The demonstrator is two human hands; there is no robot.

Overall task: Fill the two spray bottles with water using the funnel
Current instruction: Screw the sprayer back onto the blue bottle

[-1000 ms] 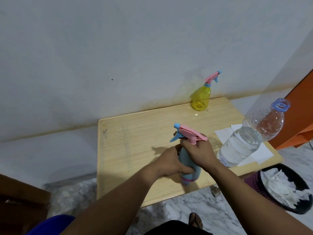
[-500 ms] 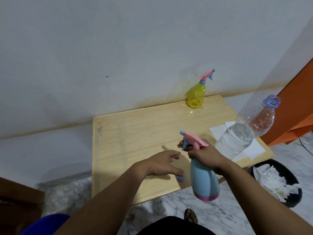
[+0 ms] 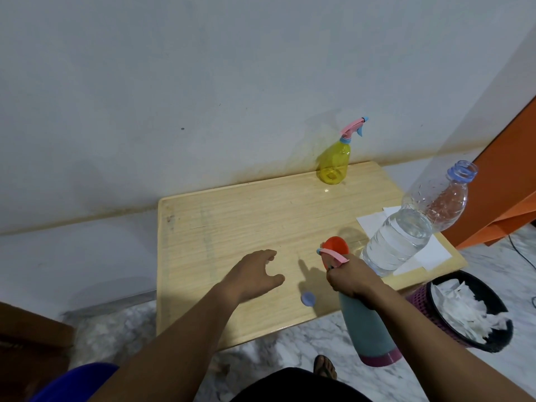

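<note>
My right hand (image 3: 352, 278) grips the neck of a blue spray bottle (image 3: 369, 332) with a pink base and pink trigger head, held tilted off the table's front edge. An orange funnel (image 3: 336, 245) lies on the wooden table (image 3: 220, 227) just behind that trigger head. My left hand (image 3: 255, 275) hovers over the table with relaxed fingers, holding nothing. A yellow spray bottle (image 3: 335, 163) with a pink and blue head stands at the table's back edge by the wall. A large clear water bottle (image 3: 406, 236), uncapped and part full, stands at the right; its blue cap (image 3: 308, 298) lies near the front edge.
White paper sheets (image 3: 432, 250) lie under the water bottle. A black bin (image 3: 470, 314) full of white paper stands on the marble floor at the right. An orange panel (image 3: 507, 181) leans at the far right. My sandalled foot (image 3: 324, 368) shows below the table.
My right hand has lifted the blue spray bottle off the table and drawn it toward me past the front edge. My left hand let go of it and moved left. The funnel and cap now show.
</note>
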